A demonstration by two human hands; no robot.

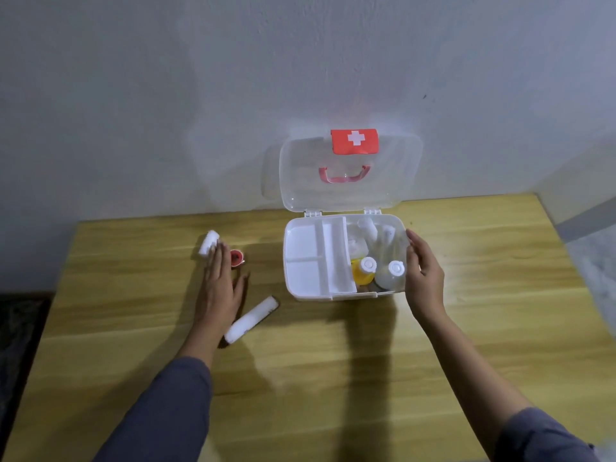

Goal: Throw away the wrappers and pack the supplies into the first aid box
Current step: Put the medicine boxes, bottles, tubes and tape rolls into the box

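Plain pale grey wall [200, 78], small dark mark upper right. Wooden counter [333, 361] pushed against it, light grain, dim lighting. Dark floor [16, 328] at left edge.

bottles [380, 261] in box [343, 296], rolls [251, 318] left

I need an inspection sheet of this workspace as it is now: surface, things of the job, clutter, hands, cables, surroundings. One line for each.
Surface: wooden table, against a wall.
Job's things: first aid box open, lid upright; white tray empty on its left side; yellow bottle and clear bottle on its right side. Outside the box: short white roll, red tape roll, long white roll.
Clutter: no wrappers seen.
Hands: left hand flat, fingertips at the short white roll, holding nothing; right hand open at the box's right wall.
Cables: nothing seen.
Surroundings: plain grey wall; floor dim at both sides.
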